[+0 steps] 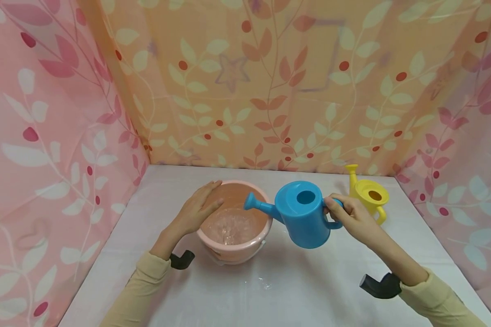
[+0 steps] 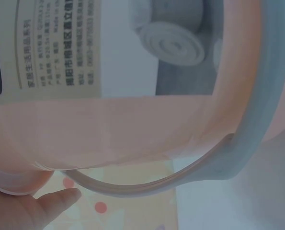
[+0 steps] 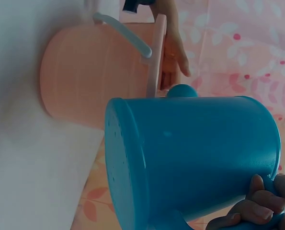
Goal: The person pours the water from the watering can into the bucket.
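"What's by the left hand (image 1: 198, 209)?"

"A round pink plastic bucket (image 1: 237, 254), left of the middle of the white table (image 1: 311, 286), its left rim at the fingers; they're straight, thumb apart."

"And the right hand (image 1: 353, 215)?"

"A blue plastic watering can (image 1: 306, 227), raised above the table, is left of its fingers, which are clamped round the handle. A yellow plastic watering can (image 1: 362, 191) stands near the back right corner."
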The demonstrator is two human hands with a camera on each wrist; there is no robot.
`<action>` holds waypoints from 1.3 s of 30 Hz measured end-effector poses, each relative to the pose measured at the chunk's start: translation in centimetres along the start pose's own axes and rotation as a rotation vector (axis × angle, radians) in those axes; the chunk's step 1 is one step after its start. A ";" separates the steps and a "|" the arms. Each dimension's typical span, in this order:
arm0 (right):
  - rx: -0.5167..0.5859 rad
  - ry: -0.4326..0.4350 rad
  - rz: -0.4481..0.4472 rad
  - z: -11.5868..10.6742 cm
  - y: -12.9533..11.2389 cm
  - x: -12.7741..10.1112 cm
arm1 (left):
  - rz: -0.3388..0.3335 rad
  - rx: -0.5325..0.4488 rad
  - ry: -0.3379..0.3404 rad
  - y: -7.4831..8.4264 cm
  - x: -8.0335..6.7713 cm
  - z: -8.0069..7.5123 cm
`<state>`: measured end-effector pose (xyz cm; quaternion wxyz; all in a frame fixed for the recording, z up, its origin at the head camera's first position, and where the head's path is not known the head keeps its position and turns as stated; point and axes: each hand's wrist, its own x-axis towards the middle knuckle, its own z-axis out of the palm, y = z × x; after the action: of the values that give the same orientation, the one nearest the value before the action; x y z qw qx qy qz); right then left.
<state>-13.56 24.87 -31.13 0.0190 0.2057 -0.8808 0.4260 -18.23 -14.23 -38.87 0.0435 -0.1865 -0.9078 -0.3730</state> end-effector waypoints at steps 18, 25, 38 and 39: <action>-0.031 -0.017 0.009 -0.2 -0.3 0.3 | 0.009 -0.002 0.004 0.0 0.0 -0.1; -0.028 -0.028 0.018 -0.2 -0.5 0.3 | 0.007 -0.005 0.001 0.0 -0.1 0.0; -0.021 -0.028 0.032 -0.3 -0.6 0.4 | -0.005 -0.003 -0.001 0.1 -0.1 -0.1; -0.023 -0.029 0.035 -0.3 -0.6 0.4 | -0.005 -0.003 -0.001 0.1 -0.1 -0.1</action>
<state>-13.78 24.59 -30.44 0.0012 0.1962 -0.8893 0.4131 -18.12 -14.23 -38.76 0.0417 -0.1844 -0.9077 -0.3746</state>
